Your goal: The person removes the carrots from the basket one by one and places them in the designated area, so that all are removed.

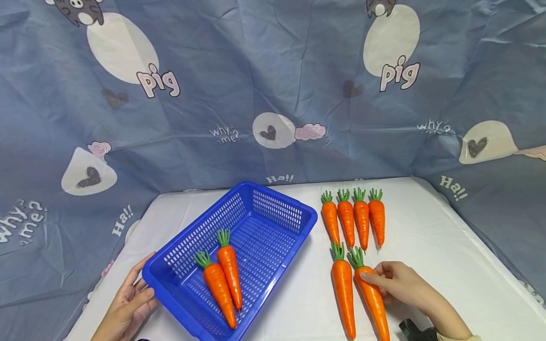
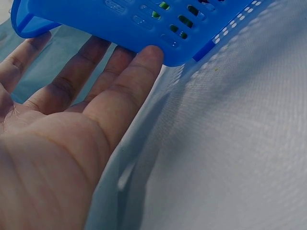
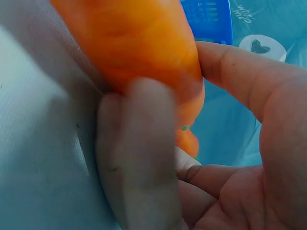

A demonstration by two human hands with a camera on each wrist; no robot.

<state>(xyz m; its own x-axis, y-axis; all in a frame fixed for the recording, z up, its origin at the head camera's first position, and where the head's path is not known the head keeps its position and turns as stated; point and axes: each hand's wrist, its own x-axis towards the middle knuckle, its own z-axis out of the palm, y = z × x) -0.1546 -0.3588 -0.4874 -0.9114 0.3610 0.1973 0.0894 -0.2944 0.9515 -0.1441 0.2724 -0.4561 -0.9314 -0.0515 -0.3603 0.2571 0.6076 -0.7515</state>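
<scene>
A blue plastic basket with slotted sides sits tilted diagonally at centre-left, holding a long carrot and a second carrot. My left hand touches the basket's near left corner; in the left wrist view its fingers stretch out with their tips against the blue wall. My right hand pinches a carrot near its green top, thumb above and fingers at the side. The right wrist view shows that orange carrot close up between thumb and fingers. Another carrot lies just left of it.
Several smaller carrots lie in a row at the back right, tops pointing away. A white cloth covers the table. Blue printed fabric hangs behind and at both sides. A black wrist device is on the right wrist.
</scene>
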